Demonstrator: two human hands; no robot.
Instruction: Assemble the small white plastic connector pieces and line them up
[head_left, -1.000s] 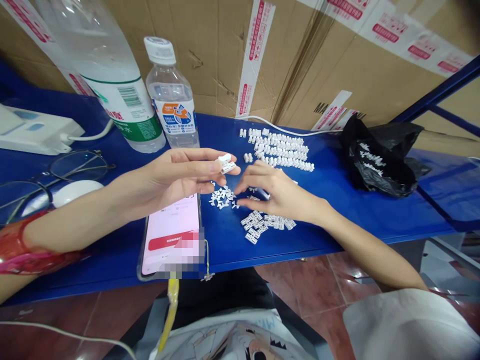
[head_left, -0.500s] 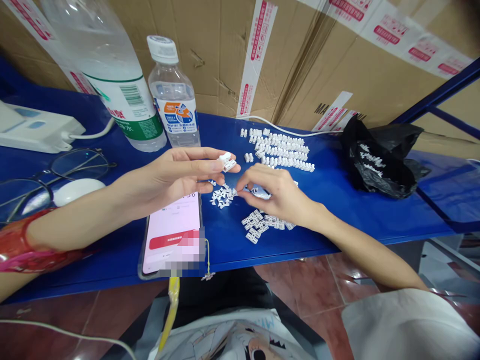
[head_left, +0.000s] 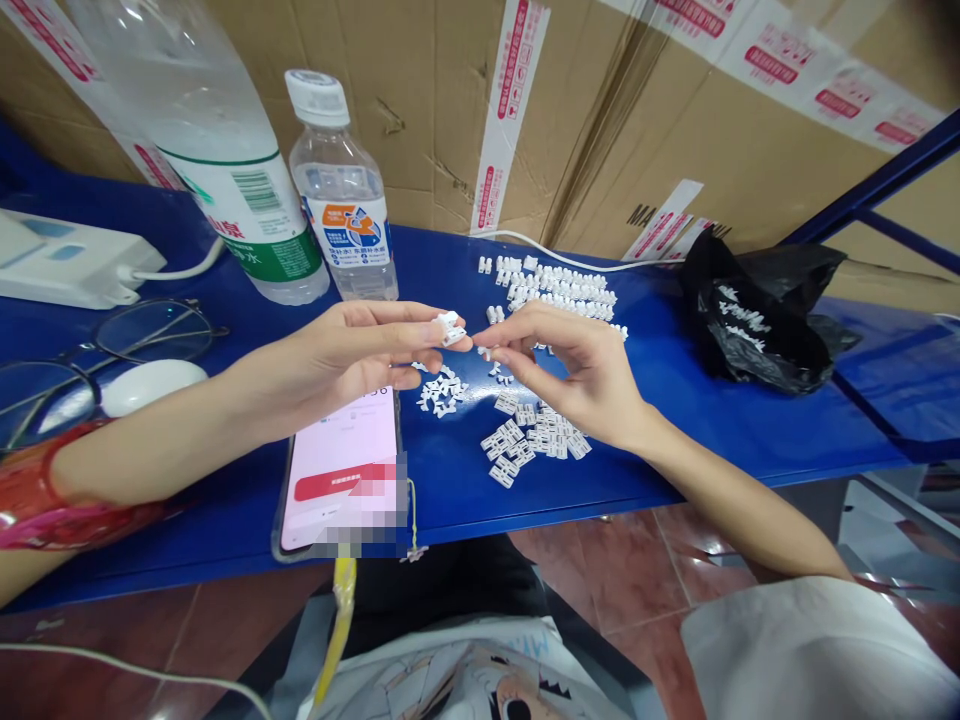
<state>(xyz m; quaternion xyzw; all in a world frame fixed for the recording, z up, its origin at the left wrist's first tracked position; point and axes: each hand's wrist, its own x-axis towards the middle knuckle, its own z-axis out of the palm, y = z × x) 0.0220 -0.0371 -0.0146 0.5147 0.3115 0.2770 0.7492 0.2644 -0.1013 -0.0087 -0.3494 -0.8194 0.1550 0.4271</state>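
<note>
Between thumb and fingers, my left hand [head_left: 360, 350] grips a small white plastic connector [head_left: 451, 330] above the table. Close beside it, my right hand [head_left: 577, 365] pinches a tiny white plastic piece [head_left: 486, 353] between thumb and forefinger. Below the hands lies a loose pile of tiny white pieces [head_left: 442, 393]. Flat white slotted parts [head_left: 510, 443] are heaped nearer the table's front edge. Behind my right hand, rows of white connectors [head_left: 559, 288] stand lined up, partly hidden by its fingers.
A phone [head_left: 341, 470] lies under my left forearm. Two bottles, one large [head_left: 247, 200] and one smaller [head_left: 345, 200], stand at the back left near glasses [head_left: 157, 330] and a power strip [head_left: 67, 260]. A black plastic bag [head_left: 757, 320] holding white pieces sits right. Cardboard boxes [head_left: 427, 120] rise behind.
My right hand has lifted from the loose pile with a tiny white piece and come up beside the connector in my left hand. My left hand has barely moved.
</note>
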